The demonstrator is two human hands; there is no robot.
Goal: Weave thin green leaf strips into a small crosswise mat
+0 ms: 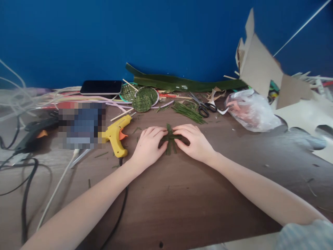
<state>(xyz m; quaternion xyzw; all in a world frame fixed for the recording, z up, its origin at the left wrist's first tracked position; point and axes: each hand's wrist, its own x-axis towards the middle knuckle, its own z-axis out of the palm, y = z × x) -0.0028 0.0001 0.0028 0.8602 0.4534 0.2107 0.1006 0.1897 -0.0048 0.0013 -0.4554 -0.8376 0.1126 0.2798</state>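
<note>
On the brown table, a small piece of crossed green leaf strips (170, 137) lies between my two hands. My left hand (150, 144) rests at its left side, with fingertips and thumb pinching the strip ends. From the right, my right hand (194, 141) grips the opposite ends in the same way. Some strips stick out towards me and away from me. Just beyond lies a bundle of cut green strips (188, 113), with black-handled scissors (203, 107) beside it. Left of my left hand is a yellow glue gun (117, 135).
Woven green discs (143, 99), a dark phone (101, 87) and a long green leaf (182, 83) lie along the blue wall. At right are a plastic bag (253, 111) and cut cardboard (260, 66). A black glue gun (39, 133), a blurred-out device (84, 125) and cables occupy the left.
</note>
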